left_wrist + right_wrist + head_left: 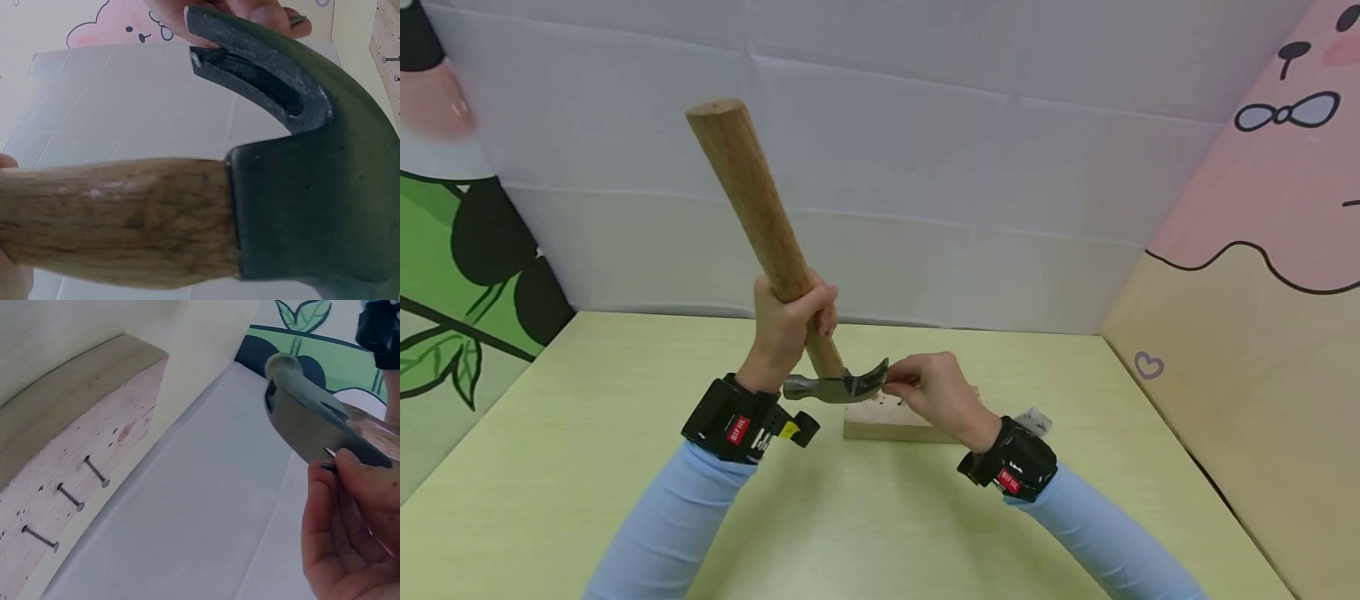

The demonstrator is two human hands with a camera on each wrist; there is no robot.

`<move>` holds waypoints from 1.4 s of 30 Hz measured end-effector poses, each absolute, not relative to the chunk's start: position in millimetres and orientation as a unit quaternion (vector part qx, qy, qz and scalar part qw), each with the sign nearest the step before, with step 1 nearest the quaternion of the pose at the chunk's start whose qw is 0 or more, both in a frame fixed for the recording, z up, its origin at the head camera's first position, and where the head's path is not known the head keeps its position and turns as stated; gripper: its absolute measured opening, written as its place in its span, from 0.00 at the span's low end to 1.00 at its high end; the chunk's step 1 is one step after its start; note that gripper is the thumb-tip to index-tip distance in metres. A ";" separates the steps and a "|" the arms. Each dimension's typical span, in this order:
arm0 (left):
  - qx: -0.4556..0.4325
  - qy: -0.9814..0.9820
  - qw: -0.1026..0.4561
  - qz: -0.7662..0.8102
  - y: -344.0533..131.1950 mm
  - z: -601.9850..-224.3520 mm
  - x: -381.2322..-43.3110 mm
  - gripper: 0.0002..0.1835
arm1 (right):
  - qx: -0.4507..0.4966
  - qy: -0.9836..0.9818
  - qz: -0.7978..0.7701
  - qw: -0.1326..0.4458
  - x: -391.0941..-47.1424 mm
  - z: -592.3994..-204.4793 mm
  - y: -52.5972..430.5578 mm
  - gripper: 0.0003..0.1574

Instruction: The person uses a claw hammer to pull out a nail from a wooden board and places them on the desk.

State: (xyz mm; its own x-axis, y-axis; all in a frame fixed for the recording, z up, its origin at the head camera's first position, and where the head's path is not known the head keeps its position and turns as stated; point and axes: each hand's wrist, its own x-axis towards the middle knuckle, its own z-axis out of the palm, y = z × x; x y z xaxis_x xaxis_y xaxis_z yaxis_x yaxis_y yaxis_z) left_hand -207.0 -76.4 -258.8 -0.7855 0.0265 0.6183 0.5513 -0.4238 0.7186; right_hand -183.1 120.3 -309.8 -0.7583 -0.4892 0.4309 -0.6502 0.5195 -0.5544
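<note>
Hammer (767, 225) hangs head-down in my head view, its wooden handle slanting up and left, its metal head (823, 388) covering part of a wooden block (887, 432) on the pale table (625, 467). I see the left hand (790, 321) wrapped round the handle just above that head, fingers curled tight. The right hand (940, 392) has thumb and forefinger brought together right at the claw (872, 379). Both arms wear light blue sleeves (662, 525) and black wrist straps (730, 417).

On the left wrist feed, I get the hammer close up: the handle runs in from the left, where only edges of the gripping hand show, and the claw curves over at the top. Behind the claw, the right hand's fingers hold a thin piece of metal (299, 20), which looks like a nail.

From the right wrist, I see thumb and forefinger pinching that piece beside the claw, the other fingers loosely bent; I cannot tell whether it touches the hammer. Off to the left, well apart from the hand, three nails (70, 497) stick out of the block's speckled face in a row.
</note>
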 end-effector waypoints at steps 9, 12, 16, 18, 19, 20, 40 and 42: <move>-0.272 -0.525 0.173 -0.788 -76.3 -259.6 -205.2 0.12 | 0.205 -0.811 0.545 -0.054 -184.6 -315.3 151.1 0.14; -0.272 -0.524 0.172 -0.789 -76.7 -260.0 -204.4 0.12 | 0.157 -0.795 0.575 -0.113 -181.0 -320.5 161.4 0.17; -0.270 -0.532 0.170 -0.784 -77.9 -260.9 -203.0 0.11 | 0.080 -0.791 0.582 -0.173 -166.4 -321.0 163.8 0.17; -0.268 -0.539 0.169 -0.780 -78.7 -261.7 -202.1 0.11 | 0.066 -0.785 0.583 -0.196 -164.3 -331.8 165.1 0.17; -0.266 -0.541 0.169 -0.780 -79.0 -262.1 -201.6 0.11 | 0.062 -0.784 0.582 -0.207 -162.7 -337.5 165.4 0.16; -0.265 -0.541 0.169 -0.780 -79.3 -262.5 -201.3 0.11 | 0.061 -0.783 0.580 -0.216 -161.2 -342.9 165.6 0.15; -0.253 -0.556 0.160 -0.775 -82.0 -267.8 -201.1 0.11 | 0.026 -0.798 0.503 -0.331 -144.3 -398.3 158.6 0.07; -0.254 -0.555 0.158 -0.777 -82.4 -267.8 -200.9 0.11 | 0.025 -0.797 0.503 -0.334 -144.6 -400.6 158.3 0.06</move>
State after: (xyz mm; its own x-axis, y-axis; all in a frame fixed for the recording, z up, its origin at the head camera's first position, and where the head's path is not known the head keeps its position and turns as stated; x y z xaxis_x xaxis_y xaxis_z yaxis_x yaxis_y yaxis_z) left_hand -200.9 -82.4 -267.8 -0.8217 0.0364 0.5688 0.5262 -0.3350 0.7816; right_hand -144.6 158.3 -400.6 -0.7750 -0.3756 -0.5082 0.2969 0.4936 -0.8175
